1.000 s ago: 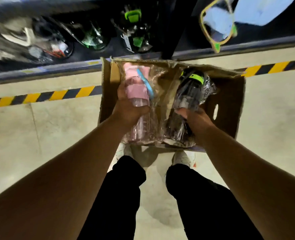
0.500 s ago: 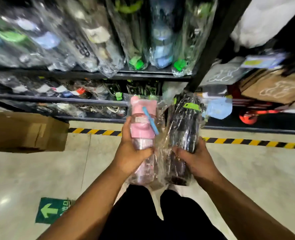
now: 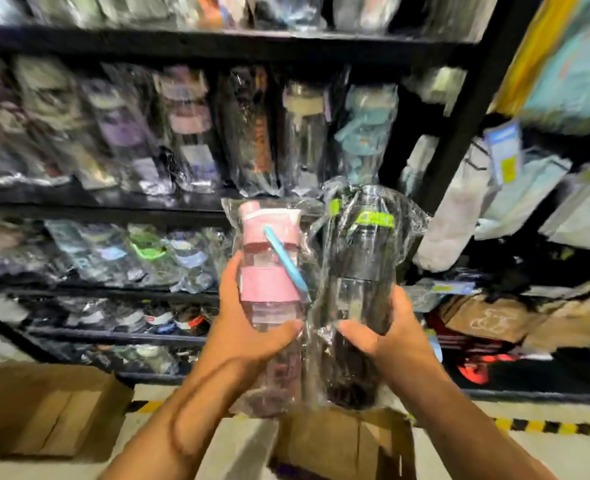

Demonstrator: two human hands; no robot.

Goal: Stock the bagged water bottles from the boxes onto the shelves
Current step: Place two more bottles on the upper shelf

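Fingers (image 3: 229,278) of left hand (image 3: 241,336) around upright pink bottle (image 3: 269,282), of right hand (image 3: 394,337) around black bottle (image 3: 359,254)

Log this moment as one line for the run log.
left hand: grips pink bagged bottle | right hand: grips black bagged bottle | box: below hands | shelves: ahead | placement: not yet done

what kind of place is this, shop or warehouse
Probably a warehouse or stockroom aisle: black metal shelving crammed with bagged bottles, cardboard boxes on the floor, and yellow-black hazard tape along the shelf foot. The left hand holds a bagged pink bottle, the right hand a bagged black bottle.
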